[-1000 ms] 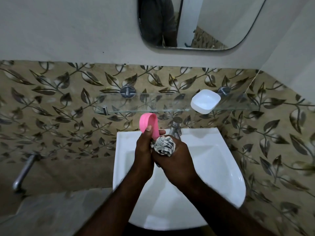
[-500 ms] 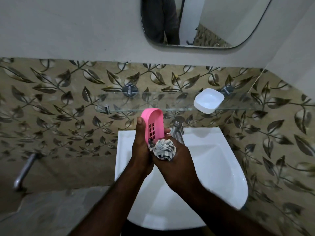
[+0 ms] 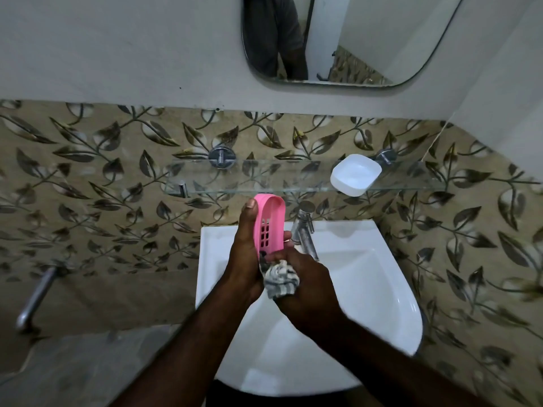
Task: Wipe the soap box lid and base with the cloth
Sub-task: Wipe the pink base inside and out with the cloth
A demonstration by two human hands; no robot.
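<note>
Upright pink base (image 3: 269, 224) gripped by curled left hand (image 3: 246, 254), right hand (image 3: 305, 286) clenched round bunched cloth (image 3: 280, 277) at its 6 o'clock end, lid (image 3: 355, 174) lay at 2 o'clock

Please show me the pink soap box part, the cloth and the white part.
pink soap box part (image 3: 274, 215): head view, on its inner wall above the holes.
cloth (image 3: 280, 279): head view, on the bunched middle.
white part (image 3: 355, 174): head view, on its middle.

— The pink soap box base (image 3: 269, 227)? Smooth plastic with a slight sheen. The white lid (image 3: 355, 174) is plastic too, but more matt.
— And the cloth (image 3: 280, 279)?
— Soft, rumpled weave. The sink (image 3: 367, 289) is glossy ceramic, the tap (image 3: 304, 230) dull spotted metal, the shelf (image 3: 264, 179) clear glass.
</note>
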